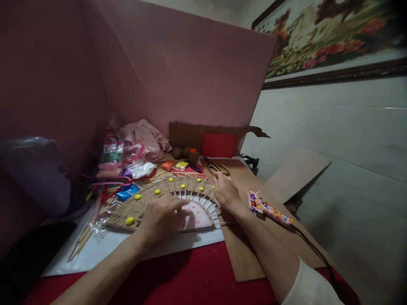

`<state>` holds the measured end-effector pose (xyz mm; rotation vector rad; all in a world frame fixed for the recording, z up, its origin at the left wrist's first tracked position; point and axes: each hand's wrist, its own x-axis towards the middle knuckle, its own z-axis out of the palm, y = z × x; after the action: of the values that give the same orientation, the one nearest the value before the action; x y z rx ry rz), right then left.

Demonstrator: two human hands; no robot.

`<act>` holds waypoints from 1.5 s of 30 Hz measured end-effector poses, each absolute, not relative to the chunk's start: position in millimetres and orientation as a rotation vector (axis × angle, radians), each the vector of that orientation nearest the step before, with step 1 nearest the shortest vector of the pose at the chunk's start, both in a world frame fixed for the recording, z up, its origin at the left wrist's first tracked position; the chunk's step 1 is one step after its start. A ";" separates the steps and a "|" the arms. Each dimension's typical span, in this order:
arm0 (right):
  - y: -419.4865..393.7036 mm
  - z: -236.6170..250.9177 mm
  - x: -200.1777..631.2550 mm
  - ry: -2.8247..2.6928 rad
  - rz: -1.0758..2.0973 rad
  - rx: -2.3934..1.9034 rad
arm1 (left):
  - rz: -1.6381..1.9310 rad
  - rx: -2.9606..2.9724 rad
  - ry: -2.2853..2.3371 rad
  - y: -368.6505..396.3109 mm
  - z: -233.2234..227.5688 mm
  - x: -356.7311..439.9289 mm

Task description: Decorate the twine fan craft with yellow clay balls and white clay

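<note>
A half-round woven fan (148, 201) of brown twine over thin sticks lies on a white sheet (203, 239). Several yellow dots (157, 192) are spaced along its band, and a pale pink spotted piece (199, 215) sits at its inner centre. My left hand (163, 214) is over the fan's inner edge, fingers stretched loosely towards the spotted piece. At the band's right end, my right hand (227, 192) has its fingers curled together beside a yellow dot. What lies between those fingertips is hidden.
Gold-handled scissors (219, 168) and a flower-patterned glue gun (269, 208) with a black cord lie on brown board (243, 241) at the right. Bags of coloured material (141, 169), a blue packet (127, 192) and loose sticks (83, 237) crowd the left. A red card (218, 145) stands behind.
</note>
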<state>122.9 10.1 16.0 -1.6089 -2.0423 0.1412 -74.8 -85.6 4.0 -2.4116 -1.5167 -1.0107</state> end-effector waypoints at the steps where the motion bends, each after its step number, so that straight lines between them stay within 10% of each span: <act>1: 10.9 14.0 122.5 -2.073 0.120 -1.625 | -0.845 -2.440 -1.459 -87.9 4.3 -70.4; 9: 11.8 4.1 117.9 -2.197 0.029 -1.601 | -0.347 -2.332 -1.543 -97.6 7.6 -57.8; 45: -10.3 9.5 105.4 -2.123 0.010 -1.376 | -0.283 -2.280 -1.744 -97.6 9.1 -57.8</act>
<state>105.4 -10.3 9.5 -1.3757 -2.1230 0.0097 -57.8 -97.6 9.1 -2.2799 -1.7438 -0.2829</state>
